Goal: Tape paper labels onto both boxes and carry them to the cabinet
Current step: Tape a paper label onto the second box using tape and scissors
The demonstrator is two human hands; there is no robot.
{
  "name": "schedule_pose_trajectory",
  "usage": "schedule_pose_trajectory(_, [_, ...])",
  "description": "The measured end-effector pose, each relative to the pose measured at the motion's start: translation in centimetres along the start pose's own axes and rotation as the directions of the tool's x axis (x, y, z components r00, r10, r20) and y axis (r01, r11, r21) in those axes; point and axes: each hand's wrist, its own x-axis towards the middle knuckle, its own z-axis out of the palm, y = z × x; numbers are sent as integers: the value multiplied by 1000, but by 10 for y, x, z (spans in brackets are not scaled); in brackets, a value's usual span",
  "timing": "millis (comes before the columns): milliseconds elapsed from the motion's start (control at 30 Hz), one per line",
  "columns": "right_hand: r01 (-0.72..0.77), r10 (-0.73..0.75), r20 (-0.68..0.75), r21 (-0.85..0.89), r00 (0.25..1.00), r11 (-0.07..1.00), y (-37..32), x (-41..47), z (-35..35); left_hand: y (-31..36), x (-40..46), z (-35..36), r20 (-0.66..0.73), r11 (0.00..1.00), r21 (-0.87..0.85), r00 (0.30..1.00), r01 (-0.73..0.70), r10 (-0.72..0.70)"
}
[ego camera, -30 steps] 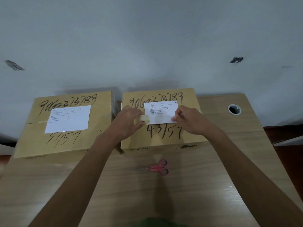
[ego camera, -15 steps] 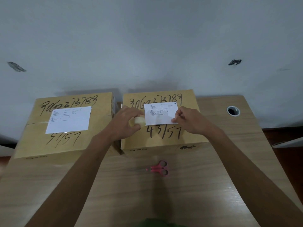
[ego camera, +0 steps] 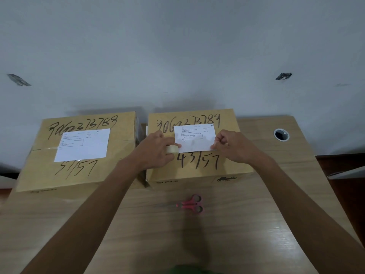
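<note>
The left hand (ego camera: 156, 151) is gripping a roll of pale tape (ego camera: 172, 149), fingers curled round it, and holding it against the top of the right cardboard box (ego camera: 197, 171), just at the left edge of a white paper label (ego camera: 194, 138). The right hand (ego camera: 231, 148) is resting on the same box with its fingers curled, pinching at the lower right corner of that label; whether a strip of tape is stretching between the two hands cannot be made out. The label is lying flat on the box top, partly covering a handwritten number and sitting above the handwritten figures 43/57.

The left cardboard box (ego camera: 79, 171) is standing just beside the right one, with a narrow gap between them, and both are sitting at the far edge of a wooden counter (ego camera: 246, 234) against a pale wall (ego camera: 177, 46). A second white paper label (ego camera: 83, 144) is lying on top of the left box, also over handwritten numbers.

A pair of pink scissors (ego camera: 191, 204) is lying on the counter in front of the right box, between the two forearms. A round cable hole (ego camera: 281, 134) is sitting in the counter to the right of the boxes
</note>
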Motion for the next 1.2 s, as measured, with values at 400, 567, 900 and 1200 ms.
schedule_pose_trajectory(400, [-62,62,0,-144,998,988,10,14,7,10,8,1,-64,995,74,995,-73,78])
schedule_pose_trajectory(567, [92,-133,-106,-323,985,942,20,18,16,9,6,5,-57,992,116,997,-51,58])
schedule_pose_trajectory(900, [185,-211,-87,-242,974,953,27,19,11,6,4,4,-50,998,55,998,-24,26])
schedule_pose_trajectory(1200, [110,-115,-25,-159,993,981,21,23,2,6,1,0,-10,997,80,1000,-9,10])
